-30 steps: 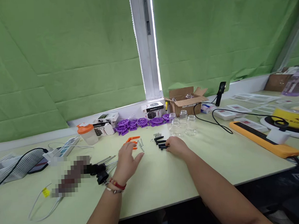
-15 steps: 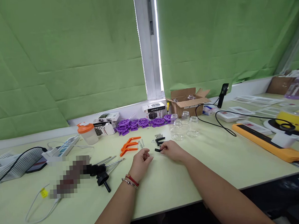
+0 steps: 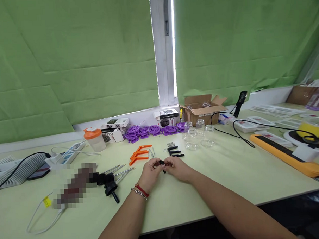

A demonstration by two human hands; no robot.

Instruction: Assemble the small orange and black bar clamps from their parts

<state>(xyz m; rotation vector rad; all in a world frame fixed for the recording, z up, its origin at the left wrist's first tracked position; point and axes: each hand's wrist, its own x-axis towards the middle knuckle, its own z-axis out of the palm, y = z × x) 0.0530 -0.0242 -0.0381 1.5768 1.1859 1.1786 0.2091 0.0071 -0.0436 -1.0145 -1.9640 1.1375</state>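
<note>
Fingertips together above the table, my left hand (image 3: 150, 171) and my right hand (image 3: 178, 167) both pinch a small black part (image 3: 161, 162). Fingers cover much of it, so its full shape is hidden. Just beyond my right hand lie several black stick-like parts (image 3: 176, 152) and a group of small springs (image 3: 171, 145). Orange angled handles (image 3: 140, 154) rest past my left hand, with thin metal pins (image 3: 151, 152) beside them. Black shafts with metal rods (image 3: 111, 186) lie to the left of my left wrist.
Purple plastic parts (image 3: 154, 130) line the back, near small printed boxes (image 3: 112, 135). Glass jars (image 3: 191, 141) stand before an open cardboard box (image 3: 204, 110). An orange-lidded cup (image 3: 97, 141) and power strip (image 3: 73, 154) are left. A yellow-orange bar (image 3: 288, 156) and black cable (image 3: 241, 135) lie right.
My right hand has moved left with the black part, away from the other black sticks. My left hand's fingers have closed on it too. The view has shifted slightly.
</note>
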